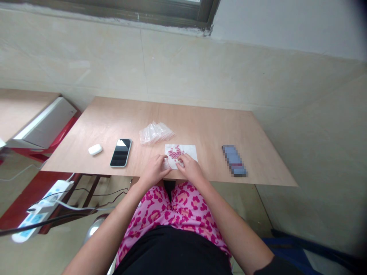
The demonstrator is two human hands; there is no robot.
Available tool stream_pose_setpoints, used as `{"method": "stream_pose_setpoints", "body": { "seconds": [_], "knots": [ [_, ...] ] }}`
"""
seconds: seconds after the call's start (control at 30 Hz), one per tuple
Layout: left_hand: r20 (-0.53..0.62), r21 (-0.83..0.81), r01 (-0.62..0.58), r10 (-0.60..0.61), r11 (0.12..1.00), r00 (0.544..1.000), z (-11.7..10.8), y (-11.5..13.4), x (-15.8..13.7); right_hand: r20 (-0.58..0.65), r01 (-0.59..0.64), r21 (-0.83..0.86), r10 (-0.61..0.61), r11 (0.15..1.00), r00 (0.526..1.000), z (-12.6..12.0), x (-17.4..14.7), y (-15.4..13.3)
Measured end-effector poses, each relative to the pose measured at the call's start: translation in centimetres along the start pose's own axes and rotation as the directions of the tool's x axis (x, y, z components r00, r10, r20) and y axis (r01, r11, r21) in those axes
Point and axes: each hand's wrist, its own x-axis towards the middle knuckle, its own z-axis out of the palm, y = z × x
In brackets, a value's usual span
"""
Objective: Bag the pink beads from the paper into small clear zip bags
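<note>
Many small pink beads (175, 152) lie in a loose pile on a square of white paper (190, 148) near the table's front edge. My left hand (156, 170) rests at the paper's left side, thumb and fingers pinched together. A thin reddish thread (169, 164) curves away from those fingertips over the paper. At the pile's lower right, my right hand (189, 167) is closed in a pinch with its fingertips over the paper. Whatever lies between the right fingertips is too small to make out.
Clear plastic bags (156, 133) lie behind the paper. A phone (121, 152) and a white earbud case (95, 149) are to the left, a pixelated item (234, 160) to the right. Below left, a power strip (43, 210) with cables sits beside the table.
</note>
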Motion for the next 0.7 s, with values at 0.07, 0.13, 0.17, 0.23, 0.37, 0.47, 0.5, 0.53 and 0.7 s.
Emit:
{"method": "stream_pose_setpoints", "body": {
  "seconds": [0.07,0.13,0.17,0.23,0.37,0.47,0.5,0.53,0.7],
  "knots": [
    [-0.006,0.006,0.003,-0.003,1.000,1.000,0.0,-0.1,0.0,0.010,-0.010,0.002,0.010,1.000,1.000,-0.3,0.0,0.1],
    [-0.013,0.004,0.007,-0.007,1.000,1.000,0.0,-0.2,0.1,0.016,-0.019,0.031,0.019,0.999,1.000,-0.5,0.0,0.4],
    [-0.016,0.002,0.006,-0.006,1.000,1.000,0.1,-0.2,0.1,0.011,-0.025,0.065,0.024,0.998,1.000,-0.6,0.1,0.6],
    [-0.022,-0.005,0.005,-0.005,1.000,1.000,0.2,-0.1,0.0,-0.010,-0.049,0.193,0.052,0.980,0.999,-0.6,0.4,0.9],
    [-0.045,-0.030,0.004,-0.005,1.000,0.999,0.5,0.2,-0.1,-0.009,-0.172,0.538,0.210,0.825,0.978,-0.3,1.1,0.6],
    [-0.050,-0.040,-0.008,0.006,0.999,0.999,0.8,0.4,-0.2,0.064,-0.166,0.642,0.163,0.749,0.985,-0.4,1.2,-0.4],
    [-0.053,-0.040,-0.013,0.010,0.999,0.999,0.9,0.4,-0.3,0.077,-0.138,0.650,0.116,0.747,0.990,-0.4,1.0,-0.7],
    [-0.057,-0.040,-0.017,0.014,0.999,0.998,1.0,0.4,-0.3,0.084,-0.110,0.651,0.073,0.751,0.994,-0.5,0.9,-1.0],
    [-0.091,-0.061,-0.020,0.015,0.998,0.996,1.2,0.4,-0.3,0.093,-0.027,0.597,-0.036,0.802,0.995,-0.8,0.3,-1.5]
  ]
}}
